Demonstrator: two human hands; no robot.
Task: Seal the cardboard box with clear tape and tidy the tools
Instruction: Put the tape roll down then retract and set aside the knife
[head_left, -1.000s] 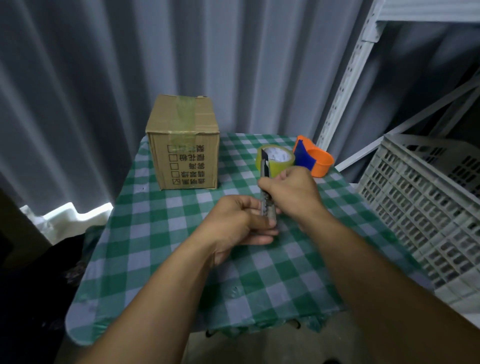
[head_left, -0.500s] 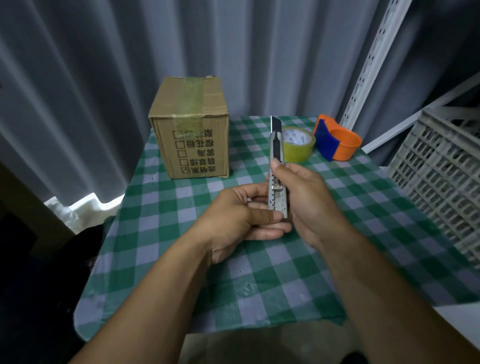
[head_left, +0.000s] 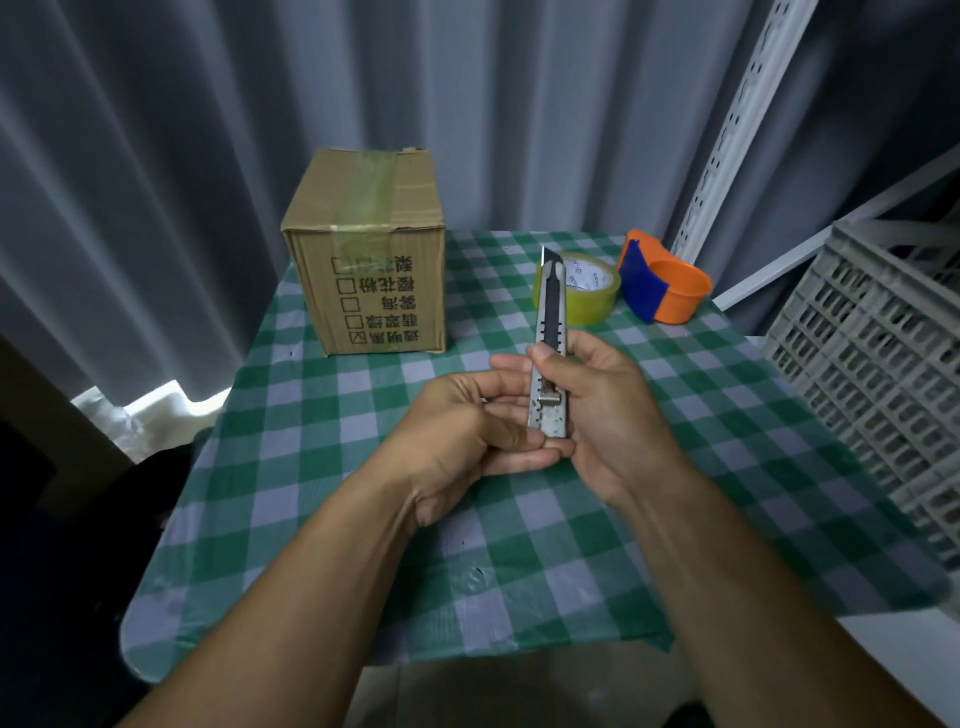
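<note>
A cardboard box (head_left: 371, 280) with clear tape over its top seam stands at the table's back left. A metal utility knife (head_left: 549, 338) is upright above the table's middle, a short blade tip showing at its top. My right hand (head_left: 597, 405) grips its lower body, thumb on the side by the slider. My left hand (head_left: 467, 431) cups the knife's bottom end with its fingers. A roll of clear tape (head_left: 587, 288) lies behind the knife. An orange and blue tape dispenser (head_left: 662, 286) sits beside the roll.
The table wears a green checked cloth (head_left: 322, 467). A grey plastic crate (head_left: 883, 353) stands at the right. A white shelf upright (head_left: 727, 130) rises behind the dispenser. Grey curtains hang behind the table.
The knife rose from low between my hands to upright. My right thumb slid up its side. The blade tip looks shorter than half a second ago.
</note>
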